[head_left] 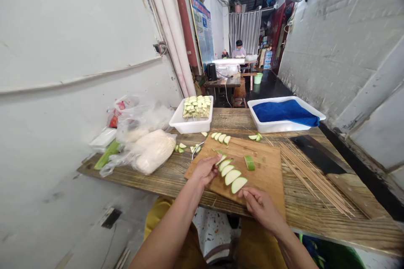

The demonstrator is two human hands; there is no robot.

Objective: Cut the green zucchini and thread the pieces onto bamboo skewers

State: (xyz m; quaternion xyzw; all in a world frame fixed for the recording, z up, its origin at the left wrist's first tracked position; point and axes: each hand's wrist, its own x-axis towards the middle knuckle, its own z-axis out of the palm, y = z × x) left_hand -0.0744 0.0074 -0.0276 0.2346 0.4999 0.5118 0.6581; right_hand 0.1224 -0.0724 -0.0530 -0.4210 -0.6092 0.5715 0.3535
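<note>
A row of pale half-moon zucchini slices [232, 177] with green skin slants over the wooden cutting board [268, 189]. At the row's far end, my left hand [205, 171] is closed, its fingers pinching a slice. My right hand [259, 205] is closed at the near end, pinching the end of a thin skewer [241, 189]; most of this skewer is hidden by the slices. A thick zucchini chunk [249, 162] sits on the board right of the row. Several more slices [221, 138] line the board's far edge.
Loose bamboo skewers [311, 176] and a cleaver [318, 155] lie on the right. Behind the board stand a white tub [191, 127] of skewered pieces and a white tray [268, 127] with blue cloth [284, 111]. Plastic bags [151, 149] crowd the left. Another person [239, 49] sits far back.
</note>
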